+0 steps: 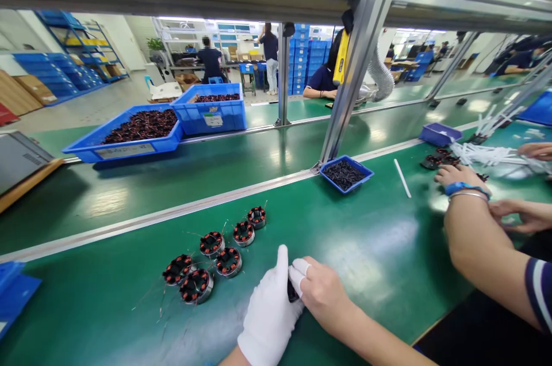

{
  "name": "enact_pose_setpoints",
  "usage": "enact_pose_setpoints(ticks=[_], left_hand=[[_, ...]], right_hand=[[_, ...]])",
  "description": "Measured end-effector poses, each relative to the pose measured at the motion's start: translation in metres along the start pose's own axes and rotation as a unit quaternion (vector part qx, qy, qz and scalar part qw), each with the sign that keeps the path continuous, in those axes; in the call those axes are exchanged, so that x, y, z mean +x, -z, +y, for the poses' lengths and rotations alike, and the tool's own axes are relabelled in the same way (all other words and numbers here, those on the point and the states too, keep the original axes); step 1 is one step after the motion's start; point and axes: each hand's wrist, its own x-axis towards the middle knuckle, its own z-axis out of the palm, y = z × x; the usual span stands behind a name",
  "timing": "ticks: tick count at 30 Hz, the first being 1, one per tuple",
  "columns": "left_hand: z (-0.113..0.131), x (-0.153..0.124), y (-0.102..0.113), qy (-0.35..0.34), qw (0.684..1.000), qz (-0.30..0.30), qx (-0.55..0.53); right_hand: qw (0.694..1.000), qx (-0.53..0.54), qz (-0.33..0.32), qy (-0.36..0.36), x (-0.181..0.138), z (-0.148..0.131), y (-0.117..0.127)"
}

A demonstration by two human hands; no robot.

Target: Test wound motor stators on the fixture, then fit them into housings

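My left hand (269,308), in a white glove, is closed around a black part (292,292) low in the middle of the view. My right hand (321,294), with white covers on two fingertips, presses against the same part from the right. Most of the part is hidden by my fingers, so its exact kind does not show. To the left on the green bench stand several wire-wound motor stators (196,286), black with copper-red coils and thin loose wire ends. The farthest stator (257,217) sits just ahead of my hands.
A blue tray of short black tubes (344,174) rests by the metal post (351,67). A white stick (402,178) lies right of it. A co-worker's arms (483,228) reach over the bench at right. Blue bins (125,150) of small wound parts stand behind the rail.
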Motion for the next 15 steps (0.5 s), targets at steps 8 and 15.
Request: enact_pose_setpoints(ticks=[8, 15], left_hand=[[0.012, 0.006, -0.002, -0.014, 0.999, -0.025, -0.031], [0.044, 0.071, 0.031, -0.173, 0.977, 0.1, 0.073]], right_hand=[[0.998, -0.04, -0.053, -0.013, -0.006, 0.007, 0.011], [0.953, -0.052, 0.099, -0.281, -0.006, 0.069, 0.072]])
